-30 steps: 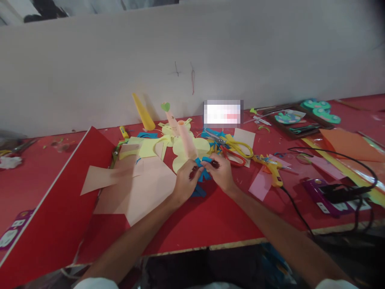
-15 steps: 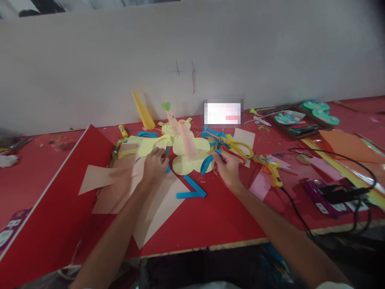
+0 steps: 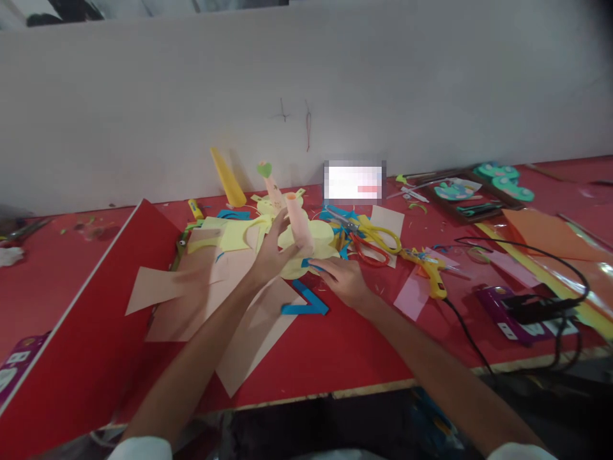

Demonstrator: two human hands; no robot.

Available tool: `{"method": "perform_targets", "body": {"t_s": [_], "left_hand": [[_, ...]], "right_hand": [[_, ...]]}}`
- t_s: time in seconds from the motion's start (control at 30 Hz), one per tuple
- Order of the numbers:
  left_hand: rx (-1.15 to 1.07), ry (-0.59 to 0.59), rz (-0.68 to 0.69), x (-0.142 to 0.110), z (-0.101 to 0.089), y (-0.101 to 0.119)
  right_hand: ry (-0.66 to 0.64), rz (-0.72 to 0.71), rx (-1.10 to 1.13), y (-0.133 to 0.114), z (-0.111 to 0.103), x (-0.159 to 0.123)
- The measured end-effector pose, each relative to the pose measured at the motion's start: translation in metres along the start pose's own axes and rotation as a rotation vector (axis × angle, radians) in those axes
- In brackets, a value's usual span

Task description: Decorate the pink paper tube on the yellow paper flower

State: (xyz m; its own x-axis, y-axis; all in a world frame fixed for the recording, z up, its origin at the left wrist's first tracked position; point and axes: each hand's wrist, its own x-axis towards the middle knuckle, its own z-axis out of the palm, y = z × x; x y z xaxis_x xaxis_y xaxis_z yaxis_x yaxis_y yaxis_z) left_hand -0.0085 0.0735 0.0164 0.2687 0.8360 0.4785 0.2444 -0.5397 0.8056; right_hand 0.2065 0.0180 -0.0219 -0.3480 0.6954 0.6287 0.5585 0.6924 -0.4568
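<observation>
My left hand (image 3: 271, 255) is curled around the left side of a pale pink paper tube (image 3: 299, 223), which stands upright on a pale yellow scalloped paper base (image 3: 323, 236). Between the fingertips of my right hand (image 3: 345, 281) is a blue paper strip (image 3: 306, 262), near the foot of the tube. A folded blue strip (image 3: 311, 300) in a V shape lies on the red table just in front. Behind the held tube stands a second pink tube with a green heart (image 3: 264, 169) on top.
To the right lie yellow-handled scissors (image 3: 383, 235), red-handled scissors (image 3: 368, 252), a yellow glue gun (image 3: 435, 281) and a purple power strip (image 3: 512, 316) with black cables. A yellow cone (image 3: 227, 179) leans at the wall. Beige paper (image 3: 191, 313) and a red board (image 3: 96, 306) are at left.
My left hand has moved right and up from the paper scraps onto the pink tube. My right hand has brought the blue strip left, to the tube's foot.
</observation>
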Motion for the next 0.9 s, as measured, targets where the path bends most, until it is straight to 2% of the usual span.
{"method": "perform_targets", "body": {"t_s": [0.07,0.17,0.23,0.33,0.4,0.47,0.57,0.67,0.8,0.9], "left_hand": [[0.019,-0.039,0.009,0.016,0.000,0.001],[0.097,-0.014,0.050,0.033,-0.003,0.008],[0.110,0.041,0.069,0.039,-0.005,0.014],[0.038,0.189,0.089,0.040,-0.002,0.017],[0.002,0.281,0.083,0.037,0.005,0.015],[0.011,0.312,0.046,0.032,0.016,0.010],[0.021,0.293,-0.020,0.025,0.031,-0.001],[-0.054,0.253,-0.052,0.023,0.038,-0.012],[-0.138,0.182,-0.046,0.029,0.033,-0.019],[-0.168,0.162,-0.014,0.035,0.027,-0.018]], "right_hand": [[0.022,0.029,0.010,0.002,-0.004,0.001],[0.081,0.088,0.051,0.002,-0.013,0.003],[0.152,0.116,0.085,0.000,-0.018,0.004],[0.273,0.112,0.119,-0.004,-0.025,0.007],[0.325,0.077,0.115,-0.005,-0.028,0.008],[0.328,0.027,0.092,-0.002,-0.030,0.009],[0.229,-0.026,0.045,0.008,-0.027,0.007],[0.105,-0.034,-0.014,0.020,-0.016,0.002],[-0.086,0.020,-0.131,0.028,-0.003,-0.002],[-0.187,0.017,-0.182,0.027,-0.001,-0.003]]}}
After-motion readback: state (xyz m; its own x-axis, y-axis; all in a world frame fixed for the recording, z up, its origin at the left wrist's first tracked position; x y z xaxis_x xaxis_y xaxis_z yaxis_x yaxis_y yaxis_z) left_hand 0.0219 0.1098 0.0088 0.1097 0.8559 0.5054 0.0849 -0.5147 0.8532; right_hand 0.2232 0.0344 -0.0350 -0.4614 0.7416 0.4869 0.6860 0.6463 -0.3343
